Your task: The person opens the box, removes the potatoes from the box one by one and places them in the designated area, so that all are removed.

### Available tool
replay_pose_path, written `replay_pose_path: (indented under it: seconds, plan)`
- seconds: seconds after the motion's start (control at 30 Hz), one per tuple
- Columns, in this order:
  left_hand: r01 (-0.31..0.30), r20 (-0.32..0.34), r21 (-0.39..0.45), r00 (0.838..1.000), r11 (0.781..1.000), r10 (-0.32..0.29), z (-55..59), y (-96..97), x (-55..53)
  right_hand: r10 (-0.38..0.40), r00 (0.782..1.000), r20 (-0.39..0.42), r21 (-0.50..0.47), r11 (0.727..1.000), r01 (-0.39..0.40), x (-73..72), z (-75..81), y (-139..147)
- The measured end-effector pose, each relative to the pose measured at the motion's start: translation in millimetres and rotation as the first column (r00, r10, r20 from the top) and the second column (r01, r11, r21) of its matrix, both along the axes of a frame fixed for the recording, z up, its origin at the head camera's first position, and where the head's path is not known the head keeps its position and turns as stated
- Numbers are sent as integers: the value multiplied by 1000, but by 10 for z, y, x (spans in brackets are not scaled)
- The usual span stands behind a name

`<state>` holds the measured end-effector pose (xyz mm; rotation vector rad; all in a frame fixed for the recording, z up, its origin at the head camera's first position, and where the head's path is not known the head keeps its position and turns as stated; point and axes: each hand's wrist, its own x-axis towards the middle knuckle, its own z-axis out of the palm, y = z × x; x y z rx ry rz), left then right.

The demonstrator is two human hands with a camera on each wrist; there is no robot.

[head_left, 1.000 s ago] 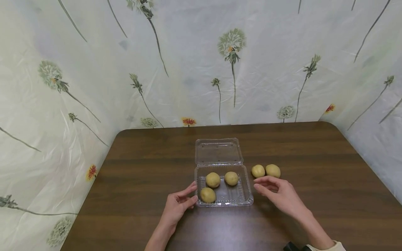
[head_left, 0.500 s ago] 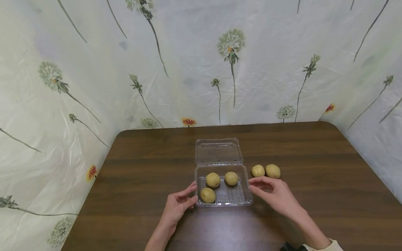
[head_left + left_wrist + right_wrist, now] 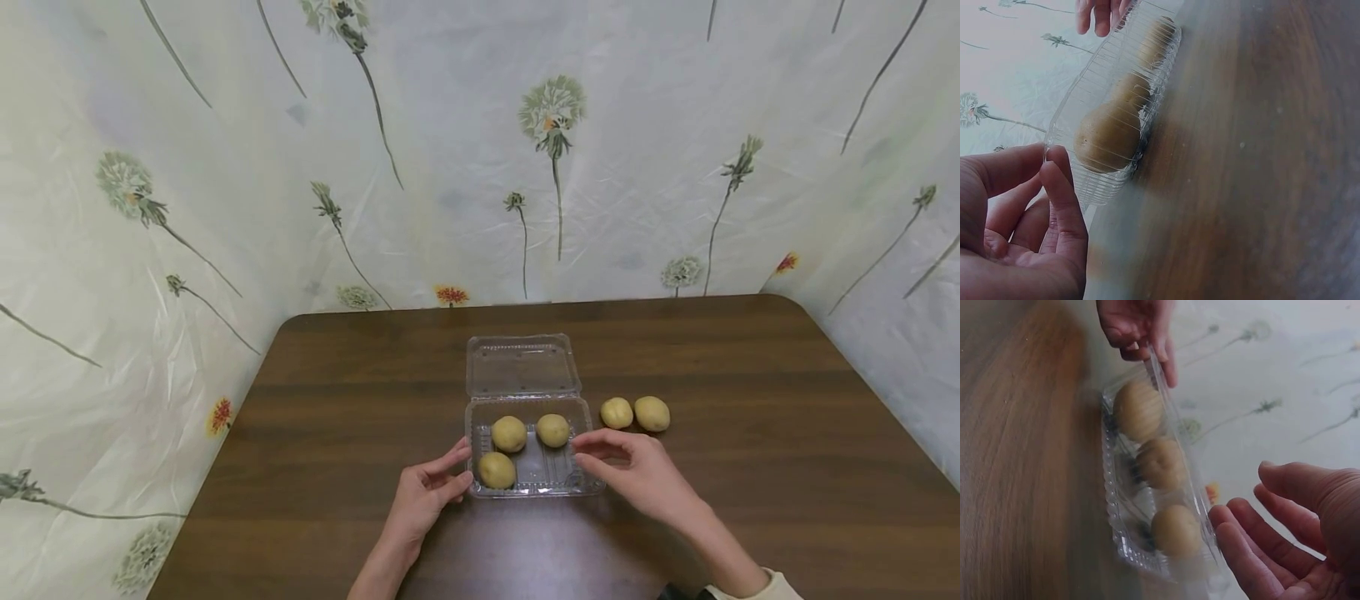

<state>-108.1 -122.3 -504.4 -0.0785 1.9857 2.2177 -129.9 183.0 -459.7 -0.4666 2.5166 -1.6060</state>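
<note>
A clear plastic clamshell container (image 3: 555,492) stands on the table with its lid (image 3: 522,367) folded back. Three potatoes lie in it: one at back left (image 3: 508,434), one at back right (image 3: 552,431) and one at front left (image 3: 497,471). My left hand (image 3: 423,500) pinches the container's left rim between thumb and fingers, as the left wrist view shows. My right hand (image 3: 637,471) reaches over the right rim, holding nothing. In the right wrist view its relaxed fingers (image 3: 1250,550) are right at the rim, with the thumb spread apart from them.
Two more potatoes, one nearer (image 3: 617,413) and one farther right (image 3: 652,414), lie on the brown wooden table (image 3: 360,400) behind my right hand. A wall covering with a dandelion pattern (image 3: 450,167) rises behind the table and along both sides.
My right hand has moved left, away from the two loose potatoes, and now overlaps the container's right wall. The left hand and the potatoes have stayed in place.
</note>
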Motion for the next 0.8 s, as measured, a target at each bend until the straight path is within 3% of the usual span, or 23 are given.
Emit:
replay_pose_path:
  seconds: [0.5,0.8]
  plan:
    - [13,1,-16,1000,1000,-13,-1,-15,5,96,992,-79,0,995,-96,-54,-37,-185]
    - [16,9,-28,1000,999,-15,4,-18,8,153,986,-58,50,987,-151,-127,-62,-359]
